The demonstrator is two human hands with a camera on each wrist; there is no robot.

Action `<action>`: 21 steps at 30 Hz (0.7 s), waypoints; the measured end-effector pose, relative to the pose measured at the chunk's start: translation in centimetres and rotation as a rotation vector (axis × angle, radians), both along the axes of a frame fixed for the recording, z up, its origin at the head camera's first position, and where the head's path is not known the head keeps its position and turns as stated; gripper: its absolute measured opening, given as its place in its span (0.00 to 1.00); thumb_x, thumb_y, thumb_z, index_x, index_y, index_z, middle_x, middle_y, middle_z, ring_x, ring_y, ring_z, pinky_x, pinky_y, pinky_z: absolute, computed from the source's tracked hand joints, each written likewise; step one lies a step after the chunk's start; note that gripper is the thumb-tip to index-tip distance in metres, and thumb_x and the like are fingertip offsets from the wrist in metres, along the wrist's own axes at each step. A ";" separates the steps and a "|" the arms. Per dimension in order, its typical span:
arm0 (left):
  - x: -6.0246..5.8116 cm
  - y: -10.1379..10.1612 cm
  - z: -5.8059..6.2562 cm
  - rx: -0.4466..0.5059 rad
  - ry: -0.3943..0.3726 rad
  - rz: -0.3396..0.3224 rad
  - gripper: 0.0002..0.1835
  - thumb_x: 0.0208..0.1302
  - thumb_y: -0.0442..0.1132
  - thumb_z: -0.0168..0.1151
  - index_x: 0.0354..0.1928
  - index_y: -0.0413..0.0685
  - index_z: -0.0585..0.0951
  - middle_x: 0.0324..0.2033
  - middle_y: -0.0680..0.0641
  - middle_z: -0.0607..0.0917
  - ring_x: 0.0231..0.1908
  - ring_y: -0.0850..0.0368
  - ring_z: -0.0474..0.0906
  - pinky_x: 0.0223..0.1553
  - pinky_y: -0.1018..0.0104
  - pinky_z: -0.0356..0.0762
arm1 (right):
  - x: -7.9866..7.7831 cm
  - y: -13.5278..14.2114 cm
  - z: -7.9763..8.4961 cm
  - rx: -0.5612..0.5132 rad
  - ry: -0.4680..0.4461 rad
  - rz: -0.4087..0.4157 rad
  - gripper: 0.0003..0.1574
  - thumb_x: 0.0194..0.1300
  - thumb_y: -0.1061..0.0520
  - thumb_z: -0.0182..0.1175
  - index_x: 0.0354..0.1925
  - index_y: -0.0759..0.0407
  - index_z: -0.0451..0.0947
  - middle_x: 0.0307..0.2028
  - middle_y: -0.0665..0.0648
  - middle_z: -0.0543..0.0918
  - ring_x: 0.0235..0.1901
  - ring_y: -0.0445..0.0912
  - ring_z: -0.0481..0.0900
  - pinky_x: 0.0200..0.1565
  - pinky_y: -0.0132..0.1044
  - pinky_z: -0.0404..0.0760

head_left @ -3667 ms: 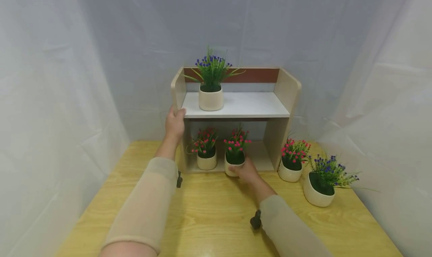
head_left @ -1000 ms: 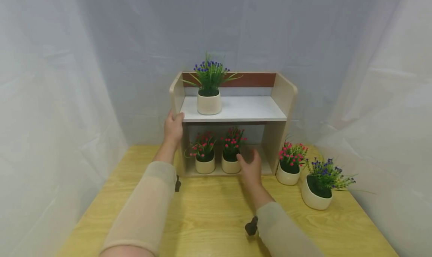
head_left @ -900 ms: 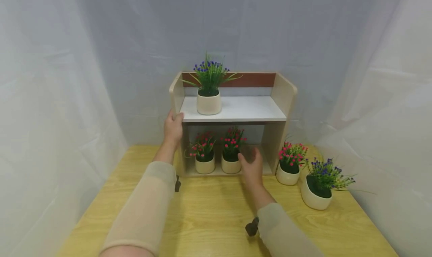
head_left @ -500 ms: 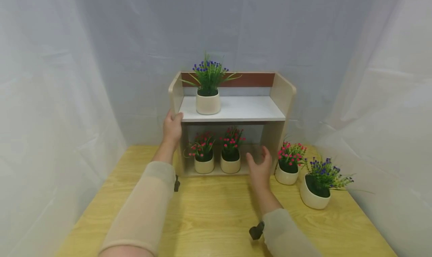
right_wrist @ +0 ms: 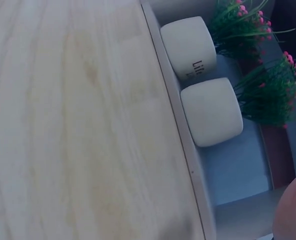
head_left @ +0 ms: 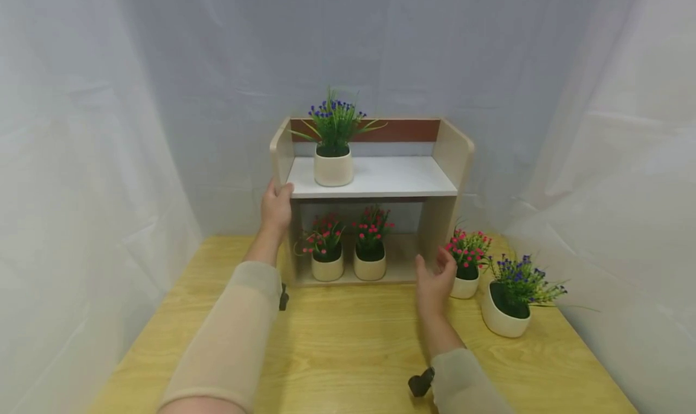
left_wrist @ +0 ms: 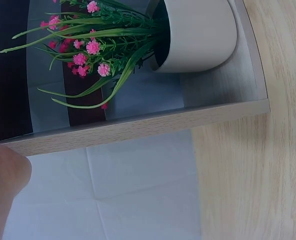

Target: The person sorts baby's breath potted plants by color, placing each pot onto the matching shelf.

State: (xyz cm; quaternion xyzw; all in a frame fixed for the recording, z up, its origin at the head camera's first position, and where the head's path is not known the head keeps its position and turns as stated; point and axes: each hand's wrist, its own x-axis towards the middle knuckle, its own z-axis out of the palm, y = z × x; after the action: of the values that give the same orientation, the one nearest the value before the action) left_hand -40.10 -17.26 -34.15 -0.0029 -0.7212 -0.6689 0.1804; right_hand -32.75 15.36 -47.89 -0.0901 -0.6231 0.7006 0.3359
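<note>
My left hand (head_left: pixel 276 210) grips the left side panel of a two-tier wooden shelf (head_left: pixel 462 154), its thumb on the front edge; the other fingers are partly hidden. My right hand (head_left: pixel 437 283), fingers parted and holding nothing, hovers by the shelf's lower right front corner. It partly covers a pink-flowered potted plant (head_left: pixel 466 286) standing just outside the shelf. On the bottom tier, two pink-flowered potted plants, a left one (head_left: pixel 327 266) and a right one (head_left: pixel 370 264), stand upright side by side. A blue-flowered potted plant (head_left: pixel 333 166) occupies the upper tier's left part.
Another blue-flowered potted plant (head_left: pixel 505 311) stands at the right on the wooden table (head_left: pixel 337 353), its leaves reaching towards the table's right edge. Pale sheeting (head_left: pixel 228 69) hangs behind the shelf and along both sides.
My right hand has released the right pink-flowered potted plant, which now sits fully on the bottom tier. That hand has moved right towards the plant outside. My left hand keeps its hold.
</note>
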 end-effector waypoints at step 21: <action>0.2 0.2 0.1 0.004 0.006 0.002 0.32 0.83 0.52 0.52 0.84 0.58 0.63 0.83 0.43 0.66 0.85 0.41 0.57 0.87 0.38 0.48 | 0.2 2.6 -2.2 -0.077 -0.132 -0.274 0.30 0.65 0.64 0.69 0.60 0.70 0.69 0.57 0.65 0.72 0.59 0.60 0.70 0.63 0.46 0.69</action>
State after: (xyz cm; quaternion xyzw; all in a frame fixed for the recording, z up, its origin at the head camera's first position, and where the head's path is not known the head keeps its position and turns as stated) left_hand -39.86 -17.08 -34.01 -0.0037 -0.7194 -0.6699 0.1834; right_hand -32.58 18.01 -50.06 -0.2330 -0.5981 0.6642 0.3831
